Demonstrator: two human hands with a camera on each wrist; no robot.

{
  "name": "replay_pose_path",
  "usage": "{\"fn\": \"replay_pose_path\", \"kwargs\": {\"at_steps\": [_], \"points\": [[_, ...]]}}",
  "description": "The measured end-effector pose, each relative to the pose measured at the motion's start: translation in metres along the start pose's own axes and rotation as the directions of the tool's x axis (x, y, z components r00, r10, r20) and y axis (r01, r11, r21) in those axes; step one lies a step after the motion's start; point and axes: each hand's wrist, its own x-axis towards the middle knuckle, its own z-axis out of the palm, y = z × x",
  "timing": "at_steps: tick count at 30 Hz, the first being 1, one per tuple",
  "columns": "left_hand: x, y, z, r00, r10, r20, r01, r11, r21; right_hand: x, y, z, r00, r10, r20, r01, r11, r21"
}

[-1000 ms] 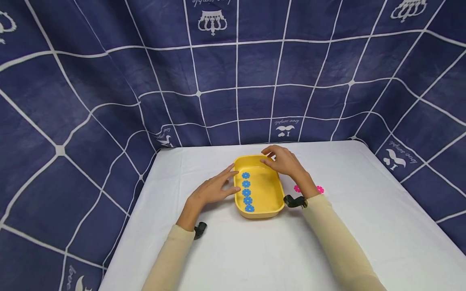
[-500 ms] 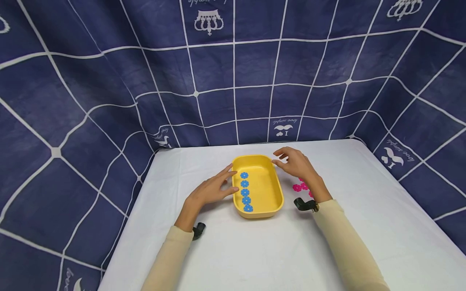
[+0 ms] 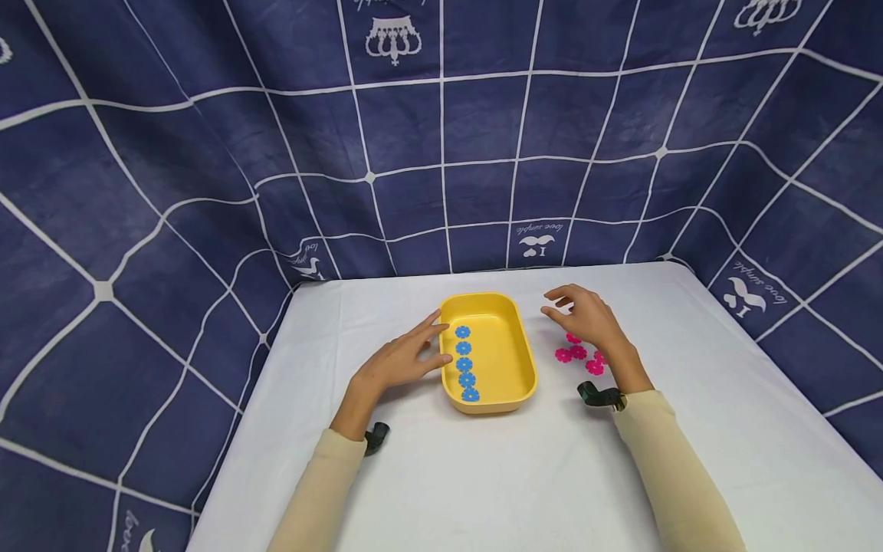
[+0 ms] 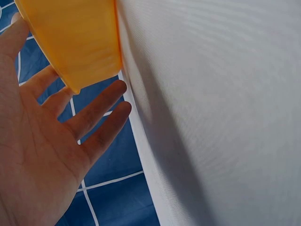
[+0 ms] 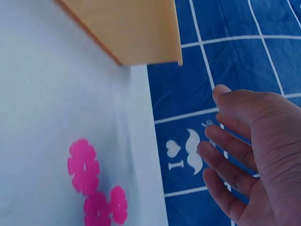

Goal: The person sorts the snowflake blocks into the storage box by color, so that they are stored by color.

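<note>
A yellow plastic tub (image 3: 503,360) sits on the white table, with several blue flower-shaped pieces (image 3: 464,364) in a column along its left side. At the tub's left rim is my left hand (image 3: 396,360), fingers spread and fairly straight, thumb and fingertips touching the edge. In the left wrist view the palm of my left hand (image 4: 51,136) faces the tub wall. My right hand (image 3: 586,314) hovers right of the tub, fingers loosely bent, nothing between them. Several pink flower-shaped pieces (image 3: 578,352) lie below it on the table, partly covered by that wrist.
The white-covered table (image 3: 497,483) ends at a dark blue curtain (image 3: 414,199) with white grid lines behind and at both sides. Black wrist cameras (image 3: 599,395) stick out from both wrists.
My right hand has moved right, from over the tub's far right corner to beside it, uncovering more pink pieces. My left hand stays at the left rim.
</note>
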Motion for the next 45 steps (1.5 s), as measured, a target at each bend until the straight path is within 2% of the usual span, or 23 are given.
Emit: {"fn": "replay_pose_path", "kwargs": {"at_steps": [7,13,26,32,39,45], "points": [[0.001,0.001,0.001,1.0,0.007,0.003,-0.007,1.0,0.003,-0.008,0.015,-0.002,0.997,0.078,0.004,-0.078,0.997,-0.006],[0.002,0.0,0.0,1.0,-0.013,0.004,0.013,1.0,0.021,-0.015,0.029,-0.003,0.99,0.141,0.016,-0.141,0.99,0.002],[0.001,0.001,0.0,1.0,-0.029,0.011,0.029,0.999,0.016,-0.031,0.054,0.0,0.985,0.175,-0.006,-0.174,0.985,0.016],[0.001,0.002,0.001,0.999,-0.044,0.006,0.044,0.999,0.015,-0.037,0.061,0.005,0.98,0.199,0.022,-0.199,0.98,0.007],[0.001,0.001,0.003,1.0,-0.024,0.01,0.024,1.0,-0.006,-0.041,0.067,0.012,0.973,0.223,0.053,-0.222,0.975,-0.025],[0.002,0.002,0.001,1.0,-0.03,0.009,0.03,1.0,0.005,-0.041,0.069,0.015,0.974,0.221,0.047,-0.219,0.975,-0.05]]}}
